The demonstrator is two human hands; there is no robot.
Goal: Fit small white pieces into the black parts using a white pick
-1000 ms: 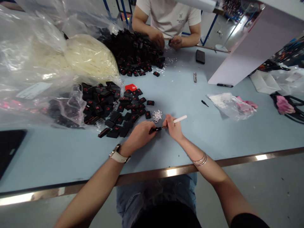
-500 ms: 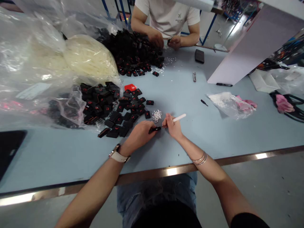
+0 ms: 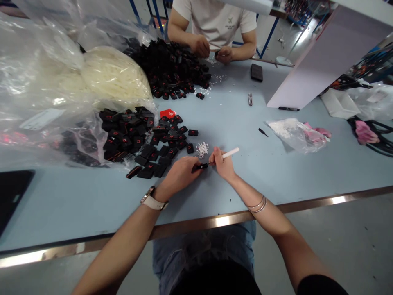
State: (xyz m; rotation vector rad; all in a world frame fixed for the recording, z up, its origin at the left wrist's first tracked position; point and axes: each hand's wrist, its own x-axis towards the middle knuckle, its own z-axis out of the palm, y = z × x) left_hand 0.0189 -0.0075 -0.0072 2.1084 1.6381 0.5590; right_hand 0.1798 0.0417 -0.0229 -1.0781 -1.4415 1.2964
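Nothing is shifting since before: left hand [image 3: 179, 174] is gripping a black piece [image 3: 200, 166], right hand [image 3: 223, 164] is clutching a white tool [image 3: 230, 153]; its tip could slip off.

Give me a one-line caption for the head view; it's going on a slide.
Left hand steadies a small black part on the blue table while the right hand applies a white-handled tool.

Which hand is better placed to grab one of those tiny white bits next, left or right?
Probably the right hand: it lies just below the white bits, though its grip holds the white-handled tool. The left hand pins the black part and sits farther away.
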